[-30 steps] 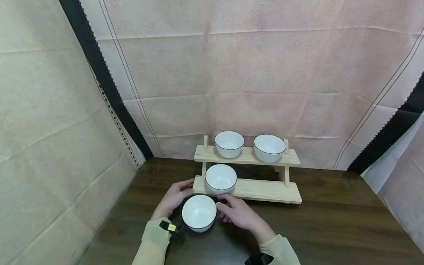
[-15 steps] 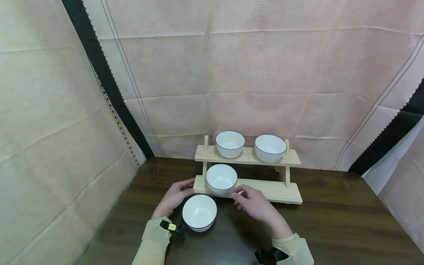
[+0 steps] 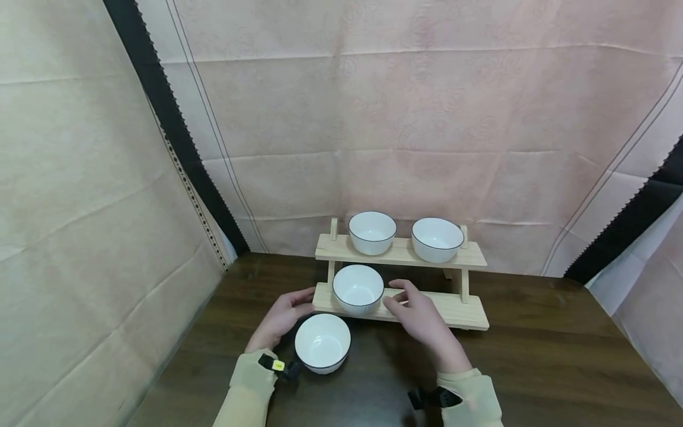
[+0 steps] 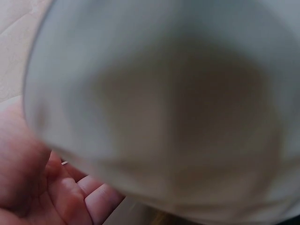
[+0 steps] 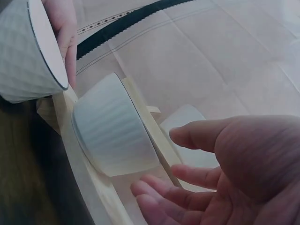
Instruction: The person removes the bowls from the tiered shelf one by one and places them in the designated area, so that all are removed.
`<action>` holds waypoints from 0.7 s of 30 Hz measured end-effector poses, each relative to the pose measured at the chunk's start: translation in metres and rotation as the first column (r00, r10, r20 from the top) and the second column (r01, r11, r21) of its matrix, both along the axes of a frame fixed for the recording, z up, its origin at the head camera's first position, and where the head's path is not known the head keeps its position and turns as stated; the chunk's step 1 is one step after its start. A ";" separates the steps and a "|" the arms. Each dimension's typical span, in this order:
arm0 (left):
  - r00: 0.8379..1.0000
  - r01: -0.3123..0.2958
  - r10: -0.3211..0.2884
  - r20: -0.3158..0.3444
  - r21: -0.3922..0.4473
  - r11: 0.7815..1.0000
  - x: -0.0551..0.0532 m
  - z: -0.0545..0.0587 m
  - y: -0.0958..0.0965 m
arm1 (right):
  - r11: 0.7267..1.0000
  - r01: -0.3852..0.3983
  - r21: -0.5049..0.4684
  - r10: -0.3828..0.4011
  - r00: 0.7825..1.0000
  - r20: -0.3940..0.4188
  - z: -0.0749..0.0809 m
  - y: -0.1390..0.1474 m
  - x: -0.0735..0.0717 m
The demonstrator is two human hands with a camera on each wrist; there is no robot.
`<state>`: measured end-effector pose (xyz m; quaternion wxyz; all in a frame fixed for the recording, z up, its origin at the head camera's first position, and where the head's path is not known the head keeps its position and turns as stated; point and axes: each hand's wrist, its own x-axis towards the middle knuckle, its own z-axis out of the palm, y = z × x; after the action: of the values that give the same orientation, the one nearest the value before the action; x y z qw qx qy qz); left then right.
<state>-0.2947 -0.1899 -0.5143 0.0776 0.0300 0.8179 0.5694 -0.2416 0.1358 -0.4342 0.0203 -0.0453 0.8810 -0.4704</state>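
Observation:
On the lower board of a two-tier wooden rack [image 3: 427, 306] stands a white bowl [image 3: 358, 289] with a dark rim. My right hand [image 3: 421, 314] is just right of this bowl; the right wrist view shows its fingers [image 5: 164, 192] loosely spread, with a gap to the bowl. My left hand [image 3: 283, 317] is at the left end of the lower board, its fingertips at the board's edge. Between my hands, on the table in front of the rack, stands another white bowl [image 3: 322, 344]. It fills most of the left wrist view, blurred, hiding part of the left fingers.
Two more white bowls, a left one [image 3: 372, 233] and a right one [image 3: 437, 239], stand on the rack's upper board. Behind the dark wooden table [image 3: 533, 356] hangs a pale cloth [image 3: 427, 118], with another cloth [image 3: 80, 237] along the left side.
My right hand has moved from beside the front bowl, rightward and away from me, to the right side of the lower-board bowl. The left hand and the bowls have stayed put.

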 end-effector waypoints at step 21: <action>1.000 -0.002 0.002 0.009 0.008 1.000 -0.001 0.000 -0.001 | 1.000 0.029 -0.006 -0.029 0.999 0.037 -0.009 -0.025 -0.022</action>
<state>-0.2958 -0.1912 -0.5147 0.0807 0.0271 0.8152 0.5728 -0.2632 0.1104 -0.4431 0.0296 -0.0239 0.8796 -0.4742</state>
